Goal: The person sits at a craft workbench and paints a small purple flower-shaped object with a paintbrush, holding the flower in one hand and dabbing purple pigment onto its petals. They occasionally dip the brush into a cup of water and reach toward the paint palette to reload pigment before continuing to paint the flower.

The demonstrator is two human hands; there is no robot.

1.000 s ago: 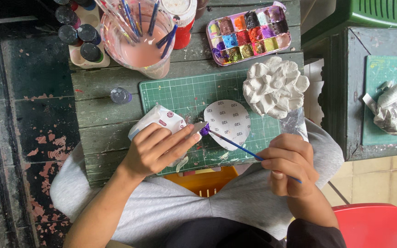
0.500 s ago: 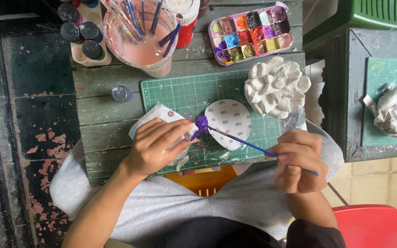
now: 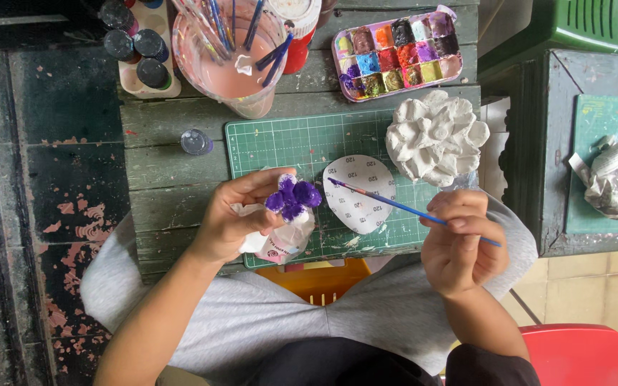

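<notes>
Purple flower, left hand; one paintbrush, right hand.

bare cutting mat ahead, water cup and white clay flower flanking

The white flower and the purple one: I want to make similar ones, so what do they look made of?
The white flower looks like air-dry clay or plaster: matte, chalky, thick lumpy petals. The purple flower in the left hand seems the same, coated in glossy wet-looking paint.
</notes>
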